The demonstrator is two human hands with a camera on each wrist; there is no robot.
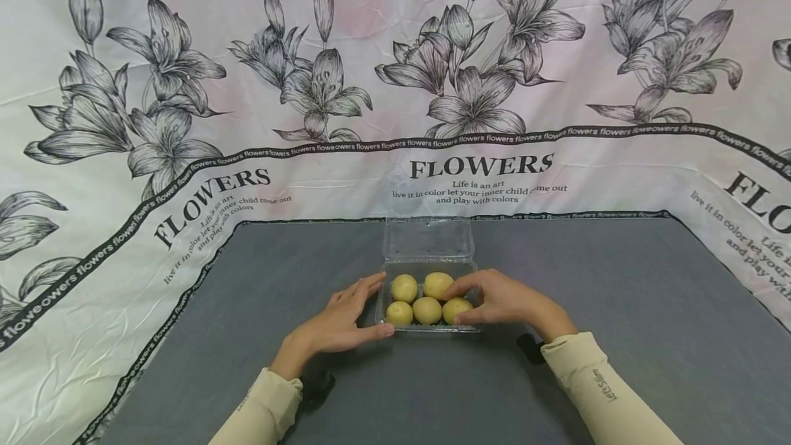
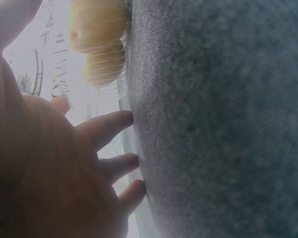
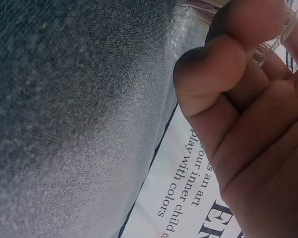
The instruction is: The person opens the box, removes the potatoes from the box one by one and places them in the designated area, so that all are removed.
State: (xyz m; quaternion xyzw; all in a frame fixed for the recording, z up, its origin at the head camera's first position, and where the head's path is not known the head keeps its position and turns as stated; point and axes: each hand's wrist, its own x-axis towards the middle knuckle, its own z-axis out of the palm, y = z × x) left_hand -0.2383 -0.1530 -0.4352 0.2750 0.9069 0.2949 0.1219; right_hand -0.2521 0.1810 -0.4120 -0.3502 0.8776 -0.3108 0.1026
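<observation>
A clear plastic clamshell box (image 1: 429, 327) sits on the grey table with its lid (image 1: 428, 239) raised at the back. Inside lie several round yellow fruits, among them one at the front left (image 1: 399, 313) and one at the back (image 1: 438, 285). My left hand (image 1: 336, 321) rests along the box's left side, fingers extended and thumb by the front left corner. Over the right end of the box is my right hand (image 1: 503, 299), fingertips at the back fruit and thumb at the front right fruit (image 1: 456, 309). Its palm hides that end; I cannot tell whether it holds a fruit.
The grey tabletop (image 1: 426, 390) extends around the box on both sides and in front. Behind it hangs a white cloth (image 1: 346, 184) printed with flowers and lettering, meeting the table's back and side edges.
</observation>
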